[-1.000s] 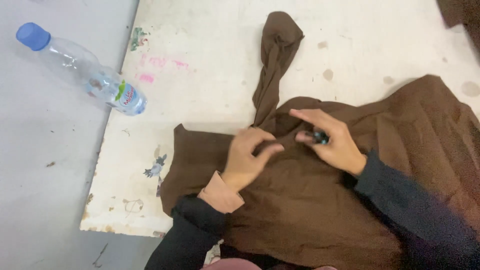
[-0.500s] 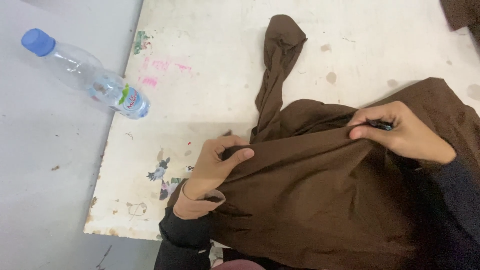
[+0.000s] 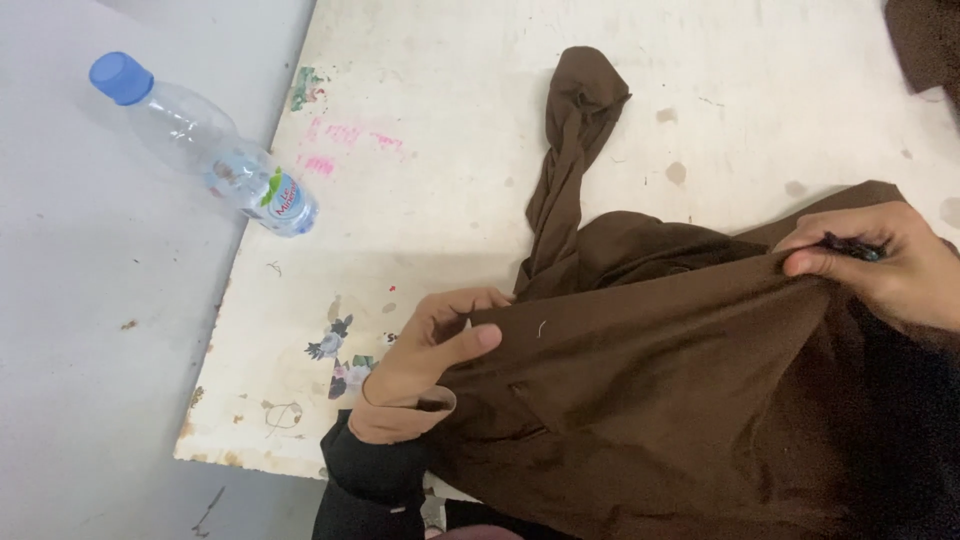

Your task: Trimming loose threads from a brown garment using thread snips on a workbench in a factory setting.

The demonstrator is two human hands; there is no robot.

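Note:
A brown garment (image 3: 660, 400) lies bunched on a stained white board (image 3: 450, 120), with one twisted strip (image 3: 568, 150) reaching toward the far side. My left hand (image 3: 425, 355) pinches the garment's upper edge at the left. My right hand (image 3: 885, 265) grips the same edge at the right and also holds a small dark object (image 3: 850, 247) between the fingers. The edge is pulled taut and lifted between the two hands. Both forearms wear dark sleeves.
A clear plastic bottle (image 3: 205, 150) with a blue cap lies on its side, straddling the board's left edge and the grey floor (image 3: 90, 350). Another dark cloth (image 3: 925, 45) shows at the top right corner. Pink marks and stickers dot the board.
My hands were close together at the garment's middle. They have moved apart, left hand down-left and right hand to the right, stretching the fabric edge between them.

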